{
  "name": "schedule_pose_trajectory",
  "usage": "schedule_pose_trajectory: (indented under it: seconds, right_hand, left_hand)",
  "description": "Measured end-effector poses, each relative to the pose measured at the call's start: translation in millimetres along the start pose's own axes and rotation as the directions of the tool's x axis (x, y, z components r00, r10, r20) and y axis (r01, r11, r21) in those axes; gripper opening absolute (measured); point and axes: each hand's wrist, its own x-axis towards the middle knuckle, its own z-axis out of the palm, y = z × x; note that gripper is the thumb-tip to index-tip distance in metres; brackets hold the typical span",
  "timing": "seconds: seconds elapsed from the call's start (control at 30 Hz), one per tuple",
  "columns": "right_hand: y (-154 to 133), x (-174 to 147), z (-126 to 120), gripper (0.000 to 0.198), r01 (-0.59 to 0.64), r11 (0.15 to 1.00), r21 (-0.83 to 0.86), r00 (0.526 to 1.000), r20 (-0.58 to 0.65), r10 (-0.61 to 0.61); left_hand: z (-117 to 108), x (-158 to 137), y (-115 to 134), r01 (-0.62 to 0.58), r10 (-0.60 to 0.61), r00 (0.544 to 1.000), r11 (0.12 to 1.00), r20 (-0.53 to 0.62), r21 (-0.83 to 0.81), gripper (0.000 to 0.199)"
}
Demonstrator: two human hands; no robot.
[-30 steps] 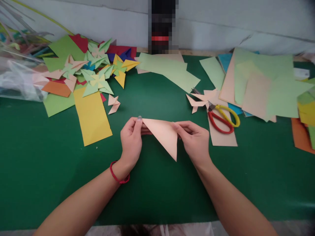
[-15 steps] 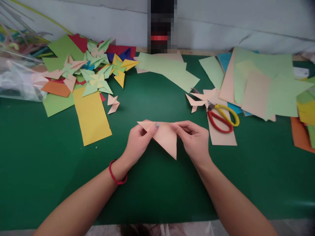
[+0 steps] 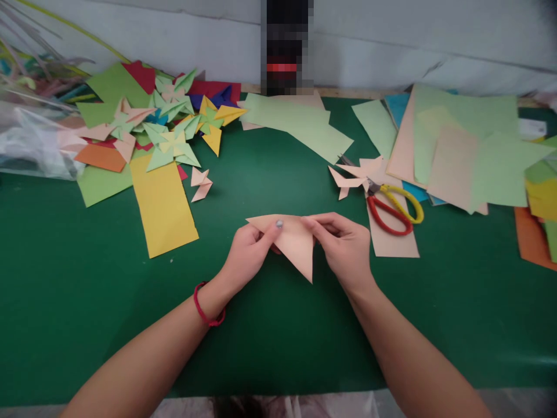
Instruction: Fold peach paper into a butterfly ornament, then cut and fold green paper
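Observation:
Between my two hands is a pale pink sheet of paper (image 3: 296, 247) folded into a triangle, one point hanging down toward me. My left hand (image 3: 250, 252) pinches its left part, thumb on top and fingers partly hidden behind. At the upper right corner my right hand (image 3: 343, 241) pinches the paper between thumb and fingers. Off to the left lies a small folded pink paper piece (image 3: 201, 184). More folded pink pieces (image 3: 354, 171) lie to the right, by scissors (image 3: 391, 209) with one red and one yellow handle.
Folded paper stars (image 3: 172, 142) and coloured sheets pile up at the back left, beside a clear plastic bag (image 3: 39, 142). A yellow paper strip (image 3: 164, 209) lies in front of them. Pale green sheets (image 3: 296, 119) lie at the back, and a larger paper stack (image 3: 465, 151) at the right.
The triangle's left corner has shifted slightly right and down, and its top edge now bows a little. My left hand moved slightly with it; my right hand stays nearly still.

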Motion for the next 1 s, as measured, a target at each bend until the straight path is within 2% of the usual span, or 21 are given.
schedule_pose_trajectory:
  seconds: [0.2,0.3,0.43,0.57,0.77,0.9,1.0]
  right_hand:
    - [1.7,0.1,1.9,0.008,0.024,1.0,0.003,1.0,-0.02,-0.024]
    - [2.0,0.8,1.3,0.008,0.022,1.0,0.003,0.999,-0.025,-0.022]
    - [2.7,1.7,0.0,0.007,0.04,0.999,-0.017,0.998,-0.043,-0.041]
    - [2.4,1.0,0.5,0.006,0.074,0.997,-0.038,0.996,-0.038,-0.075]
    - [1.8,-2.1,0.9,0.006,0.14,0.985,-0.1,0.989,-0.028,-0.143]
    - [0.5,-3.5,0.0,0.007,0.202,0.965,-0.17,0.978,-0.025,-0.209]
    - [-0.9,-3.9,0.2,0.007,0.229,0.955,-0.188,0.971,-0.021,-0.237]
  left_hand:
    - [0.7,1.5,-1.1,-0.08,0.081,0.997,0.991,0.007,-0.104,0.037]
    - [1.0,2.8,-2.6,-0.105,0.101,0.994,0.985,-0.034,-0.138,0.028]
    - [1.1,3.8,-4.0,-0.102,0.083,0.99,0.98,-0.116,-0.17,0.019]
    - [0.4,2.7,-2.4,-0.071,0.051,0.985,0.991,-0.164,-0.118,0.023]
    - [-2.0,1.2,-2.6,-0.098,0.074,0.958,0.992,-0.275,-0.076,0.027]
    - [-2.5,3.8,-5.1,-0.111,0.064,0.949,0.984,-0.309,-0.139,0.017]
    - [-1.9,4.7,-6.2,-0.124,0.061,0.948,0.974,-0.312,-0.187,0.02]
